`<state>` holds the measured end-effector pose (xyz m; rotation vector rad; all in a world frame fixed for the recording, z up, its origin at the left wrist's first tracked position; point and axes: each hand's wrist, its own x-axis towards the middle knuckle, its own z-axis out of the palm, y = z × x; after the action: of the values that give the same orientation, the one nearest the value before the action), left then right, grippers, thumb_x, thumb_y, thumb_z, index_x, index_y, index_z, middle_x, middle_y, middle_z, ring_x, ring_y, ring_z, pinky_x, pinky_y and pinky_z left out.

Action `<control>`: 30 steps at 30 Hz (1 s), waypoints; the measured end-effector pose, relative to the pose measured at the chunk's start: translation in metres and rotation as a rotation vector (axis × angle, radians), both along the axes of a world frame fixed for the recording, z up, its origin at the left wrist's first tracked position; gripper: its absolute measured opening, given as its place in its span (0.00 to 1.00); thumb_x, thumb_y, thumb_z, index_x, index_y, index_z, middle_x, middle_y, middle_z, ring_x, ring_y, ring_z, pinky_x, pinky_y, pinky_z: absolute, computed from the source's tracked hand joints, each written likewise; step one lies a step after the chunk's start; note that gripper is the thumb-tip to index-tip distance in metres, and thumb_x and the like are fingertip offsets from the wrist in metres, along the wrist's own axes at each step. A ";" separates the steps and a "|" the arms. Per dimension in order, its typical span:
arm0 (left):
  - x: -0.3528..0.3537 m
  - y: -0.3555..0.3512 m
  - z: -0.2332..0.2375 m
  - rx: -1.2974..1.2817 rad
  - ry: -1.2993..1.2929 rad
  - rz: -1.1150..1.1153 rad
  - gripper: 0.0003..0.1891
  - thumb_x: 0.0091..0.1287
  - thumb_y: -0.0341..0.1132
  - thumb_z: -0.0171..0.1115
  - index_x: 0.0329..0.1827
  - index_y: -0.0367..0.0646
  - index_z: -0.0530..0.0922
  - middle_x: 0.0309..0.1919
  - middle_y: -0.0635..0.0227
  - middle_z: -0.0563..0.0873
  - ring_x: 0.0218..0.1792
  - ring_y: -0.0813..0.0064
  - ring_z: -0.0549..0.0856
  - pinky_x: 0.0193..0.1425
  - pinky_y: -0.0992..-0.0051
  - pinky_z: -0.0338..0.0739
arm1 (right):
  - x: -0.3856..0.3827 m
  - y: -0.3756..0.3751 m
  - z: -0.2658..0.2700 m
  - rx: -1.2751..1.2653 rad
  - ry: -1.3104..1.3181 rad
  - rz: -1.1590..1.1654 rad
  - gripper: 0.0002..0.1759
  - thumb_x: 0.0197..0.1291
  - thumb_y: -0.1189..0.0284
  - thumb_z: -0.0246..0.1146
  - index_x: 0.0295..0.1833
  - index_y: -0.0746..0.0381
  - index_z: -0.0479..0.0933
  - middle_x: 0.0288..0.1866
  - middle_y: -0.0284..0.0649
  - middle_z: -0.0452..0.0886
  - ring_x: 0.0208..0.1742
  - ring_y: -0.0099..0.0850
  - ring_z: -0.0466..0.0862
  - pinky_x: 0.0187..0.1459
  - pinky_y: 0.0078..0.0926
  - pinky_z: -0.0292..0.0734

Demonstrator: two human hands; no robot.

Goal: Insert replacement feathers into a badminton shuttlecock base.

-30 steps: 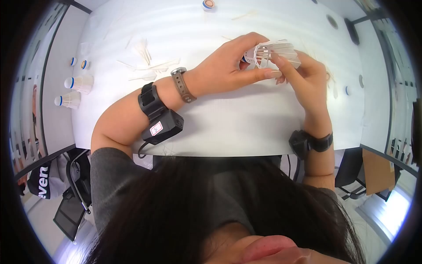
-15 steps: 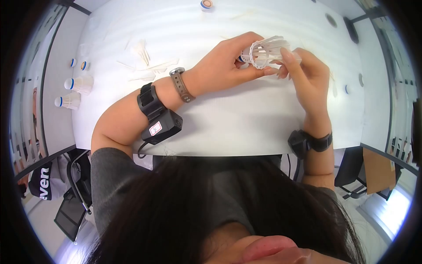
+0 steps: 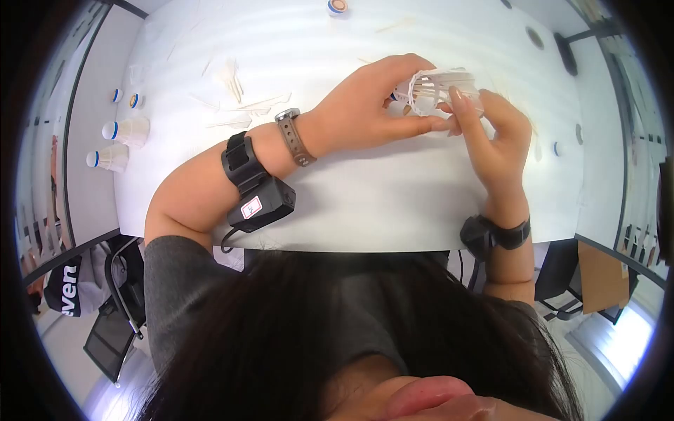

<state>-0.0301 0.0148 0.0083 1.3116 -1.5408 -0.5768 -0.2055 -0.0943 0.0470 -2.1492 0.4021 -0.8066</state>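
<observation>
A white shuttlecock (image 3: 430, 92) lies on its side between my two hands over the table. My left hand (image 3: 379, 98) is closed around its base end, with a sliver of the blue band showing by the fingers. The thumb runs along the lower side of the skirt. On the open end of the skirt, my right hand (image 3: 491, 130) pinches the feathers between thumb and fingers. The right fingertips are partly hidden behind the feathers and the thumb.
Loose feathers (image 3: 254, 107) lie left of my hands. Two shuttlecocks (image 3: 132, 131) (image 3: 111, 159) and two loose bases (image 3: 135, 101) (image 3: 117, 95) stand along the left edge. Another base (image 3: 337, 7) is at the back, and a small blue-banded piece (image 3: 557, 148) at the right.
The shuttlecock has shifted slightly right and down in view, and its skirt has turned a little. My right fingers have moved in closer around the feathers.
</observation>
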 end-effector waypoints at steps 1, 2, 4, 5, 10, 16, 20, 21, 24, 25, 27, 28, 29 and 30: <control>0.000 -0.001 -0.001 -0.006 0.012 -0.020 0.26 0.65 0.37 0.73 0.62 0.38 0.73 0.51 0.64 0.82 0.51 0.77 0.83 0.54 0.74 0.81 | 0.000 0.000 0.001 -0.009 -0.017 -0.008 0.10 0.63 0.75 0.68 0.30 0.67 0.84 0.18 0.33 0.74 0.21 0.20 0.67 0.24 0.19 0.60; 0.000 0.000 0.000 -0.008 0.026 -0.040 0.26 0.65 0.37 0.72 0.63 0.38 0.73 0.52 0.63 0.82 0.52 0.76 0.83 0.55 0.73 0.81 | 0.001 0.001 0.002 -0.014 -0.032 -0.016 0.09 0.63 0.75 0.67 0.30 0.67 0.84 0.18 0.33 0.74 0.21 0.20 0.67 0.24 0.19 0.60; -0.002 0.003 0.000 -0.002 0.027 -0.057 0.27 0.65 0.37 0.72 0.63 0.38 0.72 0.53 0.63 0.81 0.53 0.75 0.82 0.56 0.72 0.80 | 0.000 0.003 0.003 -0.035 -0.042 -0.027 0.09 0.63 0.75 0.68 0.30 0.67 0.84 0.18 0.33 0.74 0.21 0.20 0.67 0.24 0.19 0.60; -0.001 0.004 0.001 0.001 0.009 -0.056 0.27 0.66 0.37 0.71 0.64 0.38 0.72 0.53 0.63 0.81 0.53 0.75 0.82 0.56 0.72 0.80 | 0.000 0.003 0.004 -0.056 -0.042 -0.032 0.08 0.62 0.75 0.68 0.31 0.67 0.85 0.18 0.33 0.74 0.21 0.20 0.67 0.24 0.19 0.60; 0.002 0.003 0.002 0.007 -0.034 -0.057 0.27 0.66 0.37 0.71 0.65 0.38 0.71 0.54 0.63 0.80 0.53 0.75 0.81 0.56 0.73 0.79 | 0.000 0.004 0.003 -0.072 -0.079 -0.040 0.06 0.61 0.76 0.67 0.32 0.66 0.86 0.18 0.33 0.74 0.20 0.21 0.67 0.24 0.20 0.60; 0.000 0.003 0.002 0.045 0.030 -0.047 0.28 0.66 0.37 0.71 0.65 0.39 0.71 0.53 0.64 0.79 0.53 0.77 0.80 0.56 0.73 0.79 | -0.001 0.002 0.005 -0.130 -0.028 -0.015 0.04 0.61 0.78 0.67 0.34 0.66 0.86 0.19 0.34 0.73 0.21 0.22 0.67 0.23 0.20 0.60; 0.001 0.003 -0.005 0.014 0.030 -0.050 0.28 0.65 0.38 0.72 0.65 0.39 0.71 0.53 0.64 0.80 0.52 0.76 0.81 0.56 0.73 0.79 | 0.000 0.002 0.003 -0.113 -0.012 0.007 0.04 0.62 0.78 0.66 0.35 0.66 0.85 0.19 0.34 0.71 0.21 0.22 0.67 0.23 0.21 0.60; 0.002 0.002 -0.004 -0.003 -0.005 -0.048 0.28 0.65 0.38 0.72 0.65 0.39 0.71 0.53 0.63 0.80 0.52 0.75 0.81 0.55 0.73 0.79 | 0.000 0.003 0.003 -0.089 -0.011 0.006 0.05 0.62 0.78 0.66 0.34 0.67 0.84 0.19 0.34 0.70 0.21 0.22 0.67 0.24 0.21 0.61; 0.001 0.002 -0.001 -0.040 -0.067 -0.048 0.28 0.66 0.38 0.72 0.65 0.39 0.71 0.52 0.63 0.81 0.51 0.74 0.82 0.55 0.72 0.79 | -0.001 0.003 0.001 -0.032 -0.013 0.020 0.06 0.63 0.77 0.66 0.33 0.67 0.82 0.20 0.35 0.70 0.22 0.22 0.67 0.25 0.22 0.61; 0.001 0.004 -0.001 -0.042 -0.067 -0.056 0.27 0.66 0.38 0.71 0.65 0.39 0.71 0.52 0.63 0.81 0.51 0.74 0.82 0.55 0.72 0.79 | -0.001 0.003 -0.001 -0.023 -0.024 0.031 0.07 0.63 0.77 0.66 0.32 0.68 0.82 0.20 0.35 0.70 0.22 0.22 0.67 0.25 0.22 0.61; 0.002 0.004 0.000 -0.039 -0.070 -0.068 0.27 0.66 0.38 0.71 0.64 0.39 0.72 0.51 0.63 0.82 0.51 0.74 0.82 0.55 0.72 0.78 | 0.000 0.003 -0.001 0.001 -0.033 0.033 0.08 0.63 0.76 0.66 0.31 0.68 0.80 0.21 0.35 0.70 0.22 0.22 0.67 0.26 0.22 0.61; 0.003 0.004 0.000 -0.034 -0.069 -0.070 0.26 0.66 0.38 0.71 0.64 0.39 0.72 0.51 0.63 0.82 0.51 0.74 0.82 0.55 0.72 0.78 | 0.001 0.005 0.000 0.015 -0.027 0.027 0.09 0.63 0.76 0.66 0.31 0.68 0.80 0.20 0.34 0.69 0.22 0.22 0.66 0.26 0.22 0.61; 0.003 0.004 0.000 -0.029 -0.066 -0.070 0.26 0.66 0.38 0.71 0.64 0.39 0.72 0.51 0.63 0.82 0.50 0.74 0.82 0.55 0.72 0.78 | 0.001 0.005 0.001 0.029 -0.019 0.023 0.09 0.63 0.76 0.66 0.30 0.68 0.79 0.20 0.34 0.69 0.22 0.22 0.66 0.26 0.22 0.61; 0.003 0.003 0.000 -0.041 -0.059 -0.071 0.26 0.66 0.38 0.71 0.64 0.39 0.72 0.51 0.63 0.82 0.50 0.73 0.83 0.56 0.72 0.78 | 0.000 0.004 0.001 0.020 -0.011 0.028 0.10 0.63 0.76 0.66 0.29 0.68 0.79 0.20 0.34 0.69 0.22 0.22 0.66 0.26 0.22 0.61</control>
<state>-0.0275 0.0180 0.0078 1.2566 -1.6442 -0.5522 -0.2054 -0.0904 0.0481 -2.1268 0.3727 -0.7950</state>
